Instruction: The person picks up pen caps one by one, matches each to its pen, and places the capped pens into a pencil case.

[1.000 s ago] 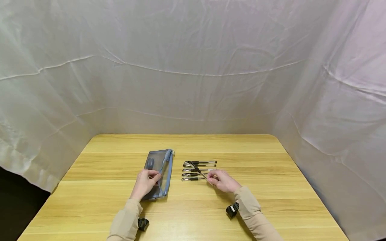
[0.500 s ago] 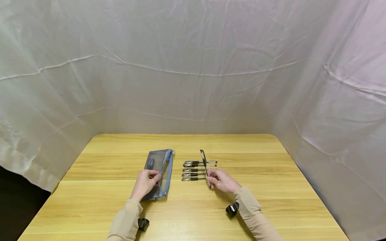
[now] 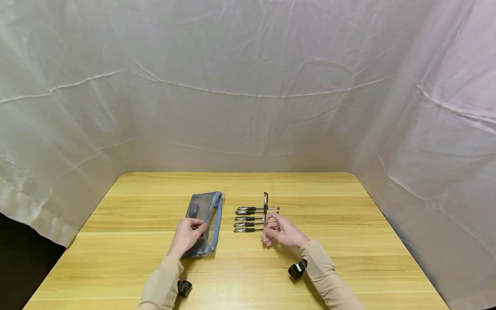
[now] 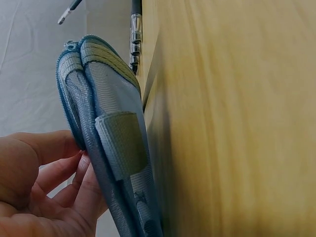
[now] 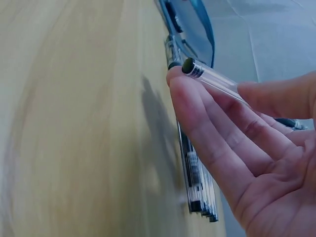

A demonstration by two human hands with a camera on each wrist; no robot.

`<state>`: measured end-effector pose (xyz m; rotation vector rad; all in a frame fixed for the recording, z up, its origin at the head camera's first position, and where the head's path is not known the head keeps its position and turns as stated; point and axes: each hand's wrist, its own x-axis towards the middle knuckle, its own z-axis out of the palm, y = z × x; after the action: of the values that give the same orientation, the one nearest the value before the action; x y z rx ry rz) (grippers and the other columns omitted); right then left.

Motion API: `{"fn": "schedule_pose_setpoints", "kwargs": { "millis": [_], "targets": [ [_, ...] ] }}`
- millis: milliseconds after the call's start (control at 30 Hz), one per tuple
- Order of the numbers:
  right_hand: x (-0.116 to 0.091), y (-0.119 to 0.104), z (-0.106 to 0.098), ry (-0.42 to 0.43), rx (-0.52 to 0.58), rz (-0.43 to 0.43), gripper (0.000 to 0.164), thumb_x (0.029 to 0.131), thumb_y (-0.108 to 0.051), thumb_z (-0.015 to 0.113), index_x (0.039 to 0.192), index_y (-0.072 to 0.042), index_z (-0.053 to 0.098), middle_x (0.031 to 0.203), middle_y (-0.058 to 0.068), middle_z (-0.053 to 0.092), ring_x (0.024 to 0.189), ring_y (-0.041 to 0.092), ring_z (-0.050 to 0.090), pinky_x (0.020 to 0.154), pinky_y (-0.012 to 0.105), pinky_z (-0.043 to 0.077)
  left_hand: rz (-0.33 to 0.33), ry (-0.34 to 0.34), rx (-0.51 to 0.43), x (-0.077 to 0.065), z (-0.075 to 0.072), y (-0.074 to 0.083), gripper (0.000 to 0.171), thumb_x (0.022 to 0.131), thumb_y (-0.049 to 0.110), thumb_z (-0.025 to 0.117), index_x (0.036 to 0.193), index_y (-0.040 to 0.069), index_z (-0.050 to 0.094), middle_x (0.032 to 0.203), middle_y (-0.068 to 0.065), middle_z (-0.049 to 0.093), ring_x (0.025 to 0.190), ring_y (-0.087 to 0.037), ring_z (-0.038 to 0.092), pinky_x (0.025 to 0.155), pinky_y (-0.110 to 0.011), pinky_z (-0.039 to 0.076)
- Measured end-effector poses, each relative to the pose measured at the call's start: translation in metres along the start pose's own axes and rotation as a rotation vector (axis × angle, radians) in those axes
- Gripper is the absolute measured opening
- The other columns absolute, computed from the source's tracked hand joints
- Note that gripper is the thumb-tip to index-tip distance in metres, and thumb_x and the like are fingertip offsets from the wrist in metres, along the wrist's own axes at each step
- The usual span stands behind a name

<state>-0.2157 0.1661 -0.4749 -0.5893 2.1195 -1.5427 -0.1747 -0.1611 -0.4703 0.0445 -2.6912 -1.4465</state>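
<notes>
A blue mesh zip pouch (image 3: 197, 202) lies on the left of the table, its mouth parted along the zipper side. My left hand (image 3: 187, 234) pinches the upper edge of that mouth between thumb and fingers; the left wrist view shows the pouch (image 4: 106, 98) gaping. Through the mesh a dark object (image 3: 193, 210) shows inside. My right hand (image 3: 284, 232) pinches a clear-barrelled gel pen (image 3: 265, 211) with a black cap and grip, its cap end pointing away from me. Several like pens (image 3: 245, 219) lie in a row beneath it, and the right wrist view shows their ends (image 5: 200, 202).
The wooden table (image 3: 329, 193) has a pale cloth curtain (image 3: 248, 120) around its back and sides. A small black camera (image 3: 297, 270) sits at the right wrist, another camera (image 3: 184, 288) at the left.
The pen in my right hand has swung from slanting left to pointing straight away from me, and its cap end has moved right. My left hand and the pouch stay put.
</notes>
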Motion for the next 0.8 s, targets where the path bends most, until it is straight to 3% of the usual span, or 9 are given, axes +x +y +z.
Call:
{"fn": "schedule_pose_setpoints", "kwargs": {
  "millis": [400, 800],
  "targets": [
    [0.005, -0.002, 0.006, -0.046, 0.243, 0.021, 0.051, 0.097, 0.001, 0.057, 0.139, 0.015, 0.033, 0.112, 0.04, 0.063, 0.077, 0.02, 0.073, 0.08, 0.04, 0.064, 0.001, 0.001, -0.006, 0.001, 0.0, 0.0, 0.019, 0.092, 0.003, 0.067, 0.105, -0.009, 0.074, 0.085, -0.016, 0.074, 0.064, -0.017, 0.069, 0.06, -0.024, 0.059],
    [0.017, -0.008, 0.016, -0.054, 0.348, 0.095, 0.053, 0.096, 0.003, 0.058, 0.141, 0.012, 0.033, 0.112, 0.041, 0.064, 0.076, 0.021, 0.074, 0.079, 0.038, 0.064, 0.004, -0.002, -0.004, 0.001, 0.0, 0.001, 0.019, 0.092, 0.003, 0.067, 0.106, -0.008, 0.074, 0.086, -0.015, 0.074, 0.065, -0.017, 0.069, 0.06, -0.024, 0.059]
  ]
}}
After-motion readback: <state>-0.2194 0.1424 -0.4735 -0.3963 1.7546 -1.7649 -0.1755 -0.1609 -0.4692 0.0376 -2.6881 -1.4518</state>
